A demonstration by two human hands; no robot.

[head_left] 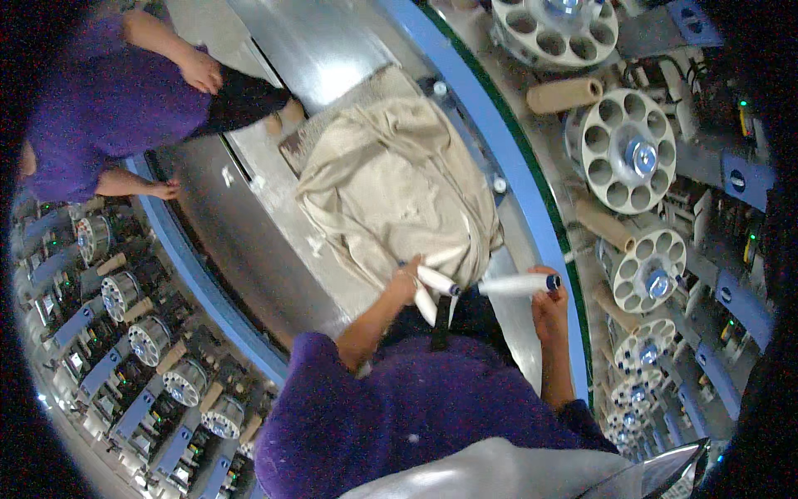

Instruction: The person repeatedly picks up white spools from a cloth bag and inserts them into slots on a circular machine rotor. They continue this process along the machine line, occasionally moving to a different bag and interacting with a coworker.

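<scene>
My left hand (pixel 405 281) is closed around several white yarn bobbins (pixel 436 280), which fan out toward the right. At least one shows a dark blue end. These bobbins are over the near edge of a beige cloth-lined container (pixel 399 183) in front of me. On the right, near the blue rail, my right hand (pixel 549 309) grips a single white yarn bobbin (pixel 517 285). It lies roughly level, its dark blue end by my fingers and its other end pointing left. Some fingers of my left hand are hidden.
Along the right runs a blue machine rail (pixel 532 179) with round bobbin magazines (pixel 628 154) and brown tubes (pixel 565 96) behind it. More magazines (pixel 150 341) line the left. A co-worker in purple (pixel 133 100) stands at the far left, by the aisle floor (pixel 249 241).
</scene>
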